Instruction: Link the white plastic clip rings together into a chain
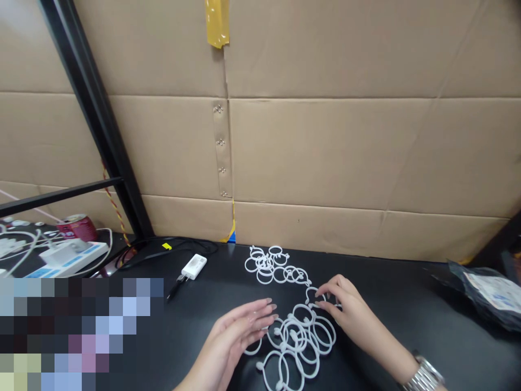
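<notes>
A chain of several white plastic rings (297,336) lies on the black table (391,326), running from a far cluster (271,264) toward me. My left hand (240,331) rests flat on the table with fingers stretched out, fingertips touching the left edge of the near rings. My right hand (345,307), with a metal watch (425,374) on its wrist, has its fingers curled and pinching a ring (313,296) at the middle of the chain.
A cardboard wall (309,146) stands behind the table. A white charger (194,266) with a black cable lies to the left, with a power strip (73,255) and a red can (76,226) beyond. A black plastic bag (488,293) sits at the right. A black frame post (97,114) leans at the left.
</notes>
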The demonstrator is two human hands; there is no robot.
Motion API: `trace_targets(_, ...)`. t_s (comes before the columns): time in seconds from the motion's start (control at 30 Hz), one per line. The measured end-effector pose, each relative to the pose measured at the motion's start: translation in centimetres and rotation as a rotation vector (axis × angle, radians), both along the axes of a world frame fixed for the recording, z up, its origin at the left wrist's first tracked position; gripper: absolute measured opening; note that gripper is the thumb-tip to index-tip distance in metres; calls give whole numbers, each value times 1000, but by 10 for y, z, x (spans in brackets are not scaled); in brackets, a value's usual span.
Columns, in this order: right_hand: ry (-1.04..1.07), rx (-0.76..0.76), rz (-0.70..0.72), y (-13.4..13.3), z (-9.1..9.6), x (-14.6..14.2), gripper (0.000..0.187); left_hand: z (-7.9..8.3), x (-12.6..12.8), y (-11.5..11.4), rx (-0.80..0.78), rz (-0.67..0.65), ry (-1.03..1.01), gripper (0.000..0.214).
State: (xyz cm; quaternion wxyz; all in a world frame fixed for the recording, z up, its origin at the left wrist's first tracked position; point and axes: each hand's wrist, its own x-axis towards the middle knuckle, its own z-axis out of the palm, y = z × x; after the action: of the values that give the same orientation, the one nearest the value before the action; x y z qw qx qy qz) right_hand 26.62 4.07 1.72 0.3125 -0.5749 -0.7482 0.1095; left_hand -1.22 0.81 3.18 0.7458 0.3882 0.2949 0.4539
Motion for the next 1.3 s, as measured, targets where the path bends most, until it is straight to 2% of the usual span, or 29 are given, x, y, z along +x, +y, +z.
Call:
trace_targets(0.13, -37, -46, 6, 3, -5, 6, 1, 0, 0, -2, -5, -4, 3, 30)
trace_targets(0.47, -30, -78, 17, 6, -9, 5, 9, 3, 2, -3, -28, 0, 1, 29)
trace_targets(0.67, 112, -67, 7, 8, -10, 4, 15, 2, 1, -3, -24, 2, 15, 30)
trace_targets(0.8, 296, -113, -2, 7, 2, -1, 20, 2, 1, -4, -10, 32, -9, 33)
trace_targets(0.9, 446, -195, 46, -4, 12, -16, 23, 2, 3, -5, 3, 54, -59, 39)
trace_targets(1.0, 618, -340, 123, -24, 17, -41, 26, 0, 6, -7, 26, 52, -37, 41)
trace_targets(1.07, 1004, -628, 267, -37, 17, -58, 25, -3, 8, -7, 73, 12, 0, 43)
trace_targets(1.13, 1218, -813, 383, -46, 15, -71, 27, -9, 10, -9, 144, -33, 48, 44)
trace_targets(1.23, 1319, -922, 481, -50, 11, -80, 26, -21, 10, -11, 282, -48, 221, 40)
trace_targets(1.3, 1323, -944, 499, -49, 6, -81, 25, -28, 9, -11, 455, 26, 429, 36)
